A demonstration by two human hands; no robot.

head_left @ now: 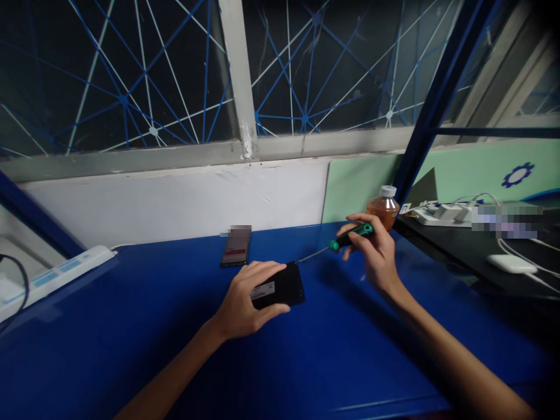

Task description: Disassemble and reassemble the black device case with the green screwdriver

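A flat black device (286, 286) with a pale label lies on the blue table (280, 356). My left hand (247, 300) grips it by its long edges, thumb at the near side and fingers at the far side. In my right hand (371, 251) is a screwdriver (352, 237) with a green and black handle. Its thin shaft points down and left, and the tip is at or very near the device's far right corner; whether they touch I cannot tell.
Behind my left hand lies a phone (237, 248). A bottle of orange-brown drink (383, 210) stands behind my right hand. White power strips (56, 277) lie at the left and on a black surface (455, 256) at the right, with cables and a white adapter (511, 263).
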